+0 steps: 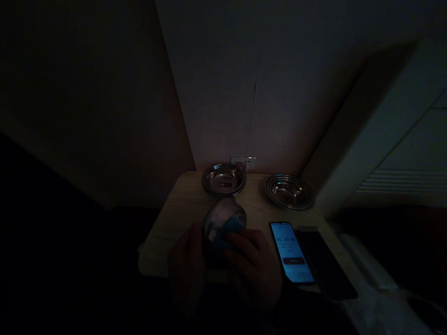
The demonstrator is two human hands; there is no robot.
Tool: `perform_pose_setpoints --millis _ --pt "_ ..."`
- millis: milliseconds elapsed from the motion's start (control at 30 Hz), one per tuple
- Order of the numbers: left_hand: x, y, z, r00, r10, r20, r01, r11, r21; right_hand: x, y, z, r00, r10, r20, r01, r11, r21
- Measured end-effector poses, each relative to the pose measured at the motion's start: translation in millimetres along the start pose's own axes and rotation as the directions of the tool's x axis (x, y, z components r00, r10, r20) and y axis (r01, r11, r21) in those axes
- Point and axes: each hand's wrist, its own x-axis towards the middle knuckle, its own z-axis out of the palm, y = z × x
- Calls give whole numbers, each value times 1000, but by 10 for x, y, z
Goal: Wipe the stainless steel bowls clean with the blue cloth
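Observation:
The scene is very dark. Both my hands hold a steel bowl (pixel 223 221) tilted on its side over the near part of a small wooden table (pixel 178 218). My left hand (pixel 185 267) grips the bowl's left rim. My right hand (pixel 256 267) presses a blue cloth or sponge (pixel 233 228) against the bowl's inside, fingers curled over it.
Two steel plates stand at the table's back: one in the middle (pixel 224 178), one to the right (pixel 289 191). A lit phone (pixel 291 251) showing a timer lies at the right, beside a dark flat object (pixel 324 265). A wall socket (pixel 242 163) sits behind the plates.

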Motion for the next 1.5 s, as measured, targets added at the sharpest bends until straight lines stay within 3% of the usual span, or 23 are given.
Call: perform_pose_setpoints --millis 133,267,433,600,733,900,1067,1167,1300,1400,1500 --pt "9 45 -8 1000 -25 1 25 999 -34 -41 -33 30 991 64 -116 -65 998 -1" --pt "8 16 -27 1000 -2 -30 2 1000 -8 -54 -43 68 992 -88 -96 86 996 -29" --pt "-22 28 -32 1000 -2 -30 1 1000 -20 -93 -98 101 991 27 -130 -40 995 -92" --pt "-23 87 -14 999 -15 -38 15 1000 -18 -144 -85 89 976 -152 -158 137 985 -103" --pt "-20 54 -12 999 -28 -20 26 997 -78 -145 -108 54 984 -30 -175 11 994 -108" --pt "-33 -104 -21 999 -36 20 40 977 -209 -218 -213 30 981 -49 -186 35 996 -77" --pt "-69 -256 -38 999 -8 33 14 979 -203 -247 -182 -38 982 -32 -187 13 995 -102" --pt "-88 -327 -50 993 0 116 28 972 -235 -241 -121 -62 981 -4 -196 -17 994 -106" --pt "-95 -391 -36 970 -17 243 104 932 -348 -203 -57 -86 968 132 -214 -155 983 -95" --pt "-79 -404 -7 960 -64 272 185 876 -446 -183 -54 -75 968 140 -209 -159 984 -80" --pt "-60 -415 16 967 -46 251 160 874 -458 -196 -72 -30 970 109 -216 -130 988 -85"
